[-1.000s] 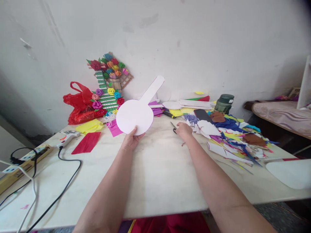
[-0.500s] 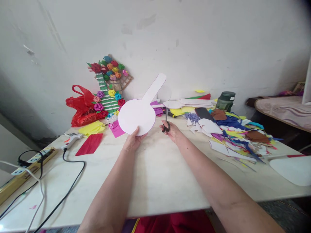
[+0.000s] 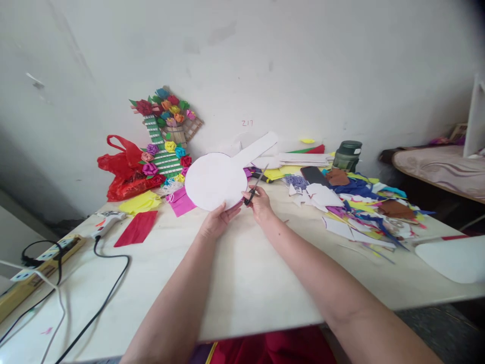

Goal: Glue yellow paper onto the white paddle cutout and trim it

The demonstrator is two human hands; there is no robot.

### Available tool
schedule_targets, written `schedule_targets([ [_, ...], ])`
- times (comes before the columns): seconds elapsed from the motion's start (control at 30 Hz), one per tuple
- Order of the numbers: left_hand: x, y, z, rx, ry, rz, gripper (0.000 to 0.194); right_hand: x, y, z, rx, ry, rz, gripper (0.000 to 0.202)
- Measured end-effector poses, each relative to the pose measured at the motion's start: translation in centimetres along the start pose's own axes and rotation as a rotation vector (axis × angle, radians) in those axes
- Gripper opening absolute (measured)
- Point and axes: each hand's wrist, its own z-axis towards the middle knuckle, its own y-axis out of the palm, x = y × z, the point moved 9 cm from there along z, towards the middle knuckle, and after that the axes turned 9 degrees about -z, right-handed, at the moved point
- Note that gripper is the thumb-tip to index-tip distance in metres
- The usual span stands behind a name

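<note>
Two hands met above the table (image 3: pixel 242 283): the left hand (image 3: pixel 219 221) gripped the white paddle-shaped cutout (image 3: pixel 220 178) at its six o'clock edge, while the right hand (image 3: pixel 259 201) clasped scissors (image 3: pixel 255 184) at its four o'clock edge.

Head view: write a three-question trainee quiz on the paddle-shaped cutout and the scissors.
1. True or false: the left hand holds the white paddle-shaped cutout by its lower edge.
2. Which hand holds the scissors? A) left B) right C) neither
3. Fill in: the glue gun lies on the table beside a ___ sheet of paper.

Key:
1. True.
2. B, the right hand, blades at the cutout's right edge.
3. Red; the red paper lies just right of it.
</note>
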Motion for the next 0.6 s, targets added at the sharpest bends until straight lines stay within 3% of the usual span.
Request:
schedule_targets([
  [0.1,-0.7,-0.1,0.2,0.012,-0.033,0.034,0.035,0.4,0.6,-0.3,-0.032,0.019,-0.058,0.041],
  [0.37,1.7,-2.3,0.5,0.130,0.112,-0.075,0.029,1.4,1.8,-1.3,-0.229,0.064,-0.334,0.040],
  [0.6,1.4,-1.8,0.5,0.097,0.095,-0.129,0.033,2.0,3.2,-2.4,-0.360,0.013,-0.382,0.039],
])
